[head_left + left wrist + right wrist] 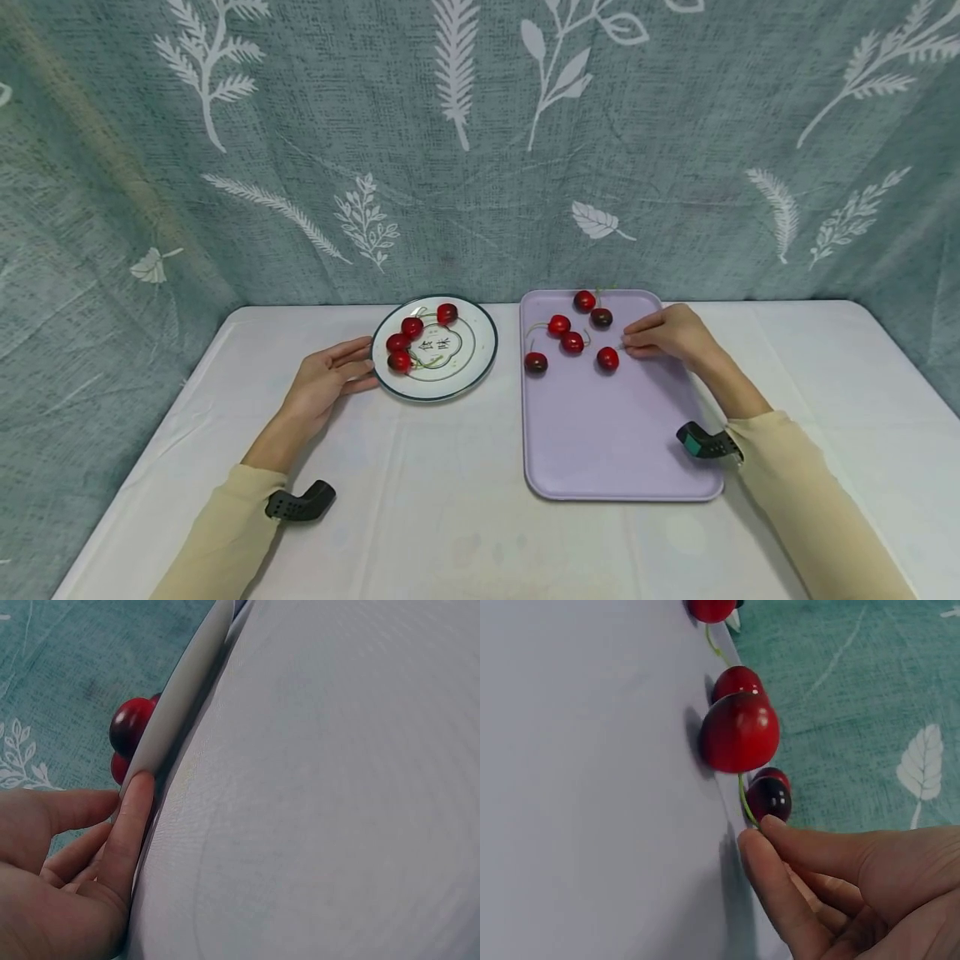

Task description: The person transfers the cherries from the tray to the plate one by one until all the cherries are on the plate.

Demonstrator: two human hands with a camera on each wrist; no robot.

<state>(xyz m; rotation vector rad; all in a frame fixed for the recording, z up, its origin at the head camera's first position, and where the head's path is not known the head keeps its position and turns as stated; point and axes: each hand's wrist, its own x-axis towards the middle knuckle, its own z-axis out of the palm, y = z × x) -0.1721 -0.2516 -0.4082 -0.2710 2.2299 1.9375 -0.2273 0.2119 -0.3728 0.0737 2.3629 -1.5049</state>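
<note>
My left hand (321, 385) is at the left edge of a white plate (468, 367) with a dark rim. In the left wrist view its fingertips (135, 796) hold the plate's rim, one low against the outer side, another at the top edge. Several red cherries (412, 327) with green stems lie on the plate's left and back part. Over the lilac tray (600, 442), my right hand (670, 335) pinches the green stem (744, 799) of a red cherry (739, 733) between thumb and finger. That cherry hangs off the fingertips, close over the tray.
Several more cherries (572, 342), some bright red and some dark, lie across the tray's back half. Plate and tray stand apart on a white tablecloth (450, 500). Behind the table hangs a green curtain (487, 208) with white leaf prints.
</note>
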